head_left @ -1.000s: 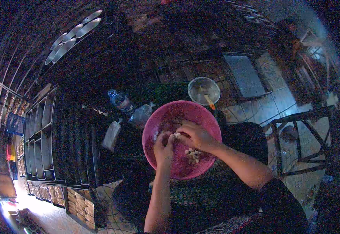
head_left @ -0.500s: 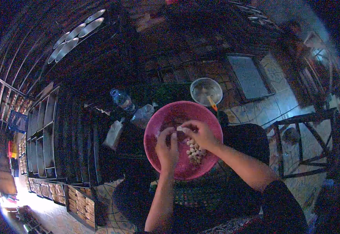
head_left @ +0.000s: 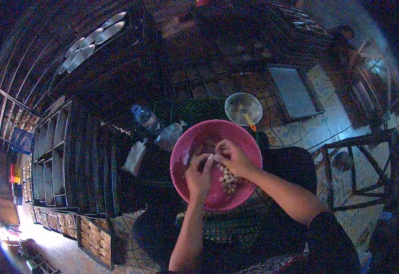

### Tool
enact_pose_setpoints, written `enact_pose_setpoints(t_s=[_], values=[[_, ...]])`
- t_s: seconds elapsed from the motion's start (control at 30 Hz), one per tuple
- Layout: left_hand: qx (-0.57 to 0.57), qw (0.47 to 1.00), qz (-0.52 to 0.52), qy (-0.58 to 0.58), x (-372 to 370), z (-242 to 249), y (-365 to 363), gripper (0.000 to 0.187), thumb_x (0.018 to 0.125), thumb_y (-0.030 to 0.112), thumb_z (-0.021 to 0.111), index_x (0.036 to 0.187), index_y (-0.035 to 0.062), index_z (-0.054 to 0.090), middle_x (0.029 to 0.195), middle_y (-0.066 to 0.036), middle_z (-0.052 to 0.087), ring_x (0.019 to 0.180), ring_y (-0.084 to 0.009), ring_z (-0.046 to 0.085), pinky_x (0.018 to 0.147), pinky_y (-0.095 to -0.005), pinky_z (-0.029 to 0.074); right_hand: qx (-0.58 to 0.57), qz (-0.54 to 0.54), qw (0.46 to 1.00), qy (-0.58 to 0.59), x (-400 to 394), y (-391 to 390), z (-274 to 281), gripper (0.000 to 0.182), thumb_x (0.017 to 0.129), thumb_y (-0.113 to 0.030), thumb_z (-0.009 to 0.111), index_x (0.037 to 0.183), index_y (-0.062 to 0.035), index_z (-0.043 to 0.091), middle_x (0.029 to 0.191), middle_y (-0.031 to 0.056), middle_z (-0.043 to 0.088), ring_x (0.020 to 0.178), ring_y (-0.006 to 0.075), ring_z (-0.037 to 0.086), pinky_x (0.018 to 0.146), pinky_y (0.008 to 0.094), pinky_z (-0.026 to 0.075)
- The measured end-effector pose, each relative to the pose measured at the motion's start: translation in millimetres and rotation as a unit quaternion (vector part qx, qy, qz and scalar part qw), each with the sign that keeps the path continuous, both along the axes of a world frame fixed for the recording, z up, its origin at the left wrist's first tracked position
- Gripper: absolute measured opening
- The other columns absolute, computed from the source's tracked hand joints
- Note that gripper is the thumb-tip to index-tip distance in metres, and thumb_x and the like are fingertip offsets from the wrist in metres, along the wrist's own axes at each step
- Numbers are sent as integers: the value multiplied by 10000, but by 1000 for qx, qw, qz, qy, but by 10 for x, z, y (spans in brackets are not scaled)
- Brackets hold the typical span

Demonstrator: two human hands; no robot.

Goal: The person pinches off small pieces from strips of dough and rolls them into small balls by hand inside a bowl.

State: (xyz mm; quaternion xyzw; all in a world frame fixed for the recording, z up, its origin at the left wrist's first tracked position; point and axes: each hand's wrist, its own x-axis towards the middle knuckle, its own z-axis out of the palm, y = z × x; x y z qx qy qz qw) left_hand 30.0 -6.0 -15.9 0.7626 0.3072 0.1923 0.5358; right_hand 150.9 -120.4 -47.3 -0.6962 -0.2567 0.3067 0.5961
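A pink plastic basin [head_left: 181, 185] sits in front of me, with both hands over its inside. My left hand [head_left: 199, 177] and my right hand [head_left: 237, 162] meet near its middle, fingertips closed around one small whitish piece [head_left: 211, 156] that looks like a garlic clove. Under my right hand lies a pile of similar small pale pieces [head_left: 229, 179], some of them browner at the near end. How the fingers of each hand share the held piece is too small and grainy to tell.
Beyond the basin stand a metal bowl [head_left: 244, 107] with an orange-handled brush [head_left: 250, 122], a clear plastic bottle [head_left: 145, 117] and plastic bags [head_left: 134, 157]. Stacked dark baking trays [head_left: 48, 160] and a tray of bread [head_left: 95, 239] are left. A metal frame [head_left: 359, 169] stands right.
My fingertips have come closer together around the small whitish piece, and my left fingers have bent inward. The whole view has shifted slightly.
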Motion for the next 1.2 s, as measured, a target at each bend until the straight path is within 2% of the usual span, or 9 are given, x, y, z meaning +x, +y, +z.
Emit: enact_pose_setpoints(t_s=[0.1,0.2,0.3,0.53,0.73,0.8,0.93,1.07,1.2], values=[[82,994,42,-56,23,-128,3,229,938,127,691,1128,2,661,1055,-138,702,995,-247,692,883,-366,527,-93,23,982,-164,-40,-14,379,246,938,-174,701,1154,-98,612,1074,71,670,891,167,684,723,326,561],[64,992,88,-64,33,-144,-30,222,967,113,643,1148,-13,617,1068,-158,694,993,-260,693,857,-382,528,46,13,938,-344,-38,47,410,238,909,-197,709,1119,-98,658,1050,107,677,959,281,687,829,402,555],[117,991,24,-61,2,-198,52,210,986,106,610,1178,23,590,1034,-180,699,943,-313,708,812,-403,531,7,70,898,-434,-24,16,291,303,860,-160,763,1140,-66,693,1011,134,694,980,301,669,886,405,543],[153,988,14,12,-97,-98,2,184,945,178,689,1066,40,672,997,-196,716,891,-398,699,787,-419,526,-59,33,927,-369,-170,-131,448,234,888,-183,733,1087,-64,697,1021,136,698,996,322,669,875,408,536],[152,988,38,18,-195,-355,75,213,966,228,658,1054,60,754,1017,-178,739,894,-324,723,809,-404,530,-13,78,941,-328,-295,-163,219,207,876,-163,746,1046,-62,681,928,112,707,798,227,704,700,359,545],[52,998,5,40,-217,-280,81,245,983,234,631,1088,51,755,1072,-180,738,932,-284,722,864,-364,528,-14,48,948,-315,-336,-185,170,199,856,-131,753,1016,-54,663,899,106,704,733,196,699,654,341,537],[-55,996,-55,-40,-215,-94,-72,272,1004,245,624,1119,28,742,1062,-117,754,990,-191,697,881,-319,521,-23,18,942,-334,-237,-256,280,188,842,-100,759,987,-45,652,941,100,709,780,222,702,670,360,540],[37,996,-75,27,-287,16,-31,275,991,245,657,1141,28,734,1049,-80,754,966,-159,678,855,-313,527,7,9,948,-317,-248,-214,357,207,836,-103,763,1011,-46,667,996,112,707,859,256,702,730,371,544],[-167,985,17,30,-302,-92,4,262,967,231,696,1120,21,729,1001,-45,736,927,-135,652,834,-288,523,64,64,943,-322,-302,-172,331,246,840,-203,761,1031,-68,684,997,133,694,965,320,673,818,419,525]])
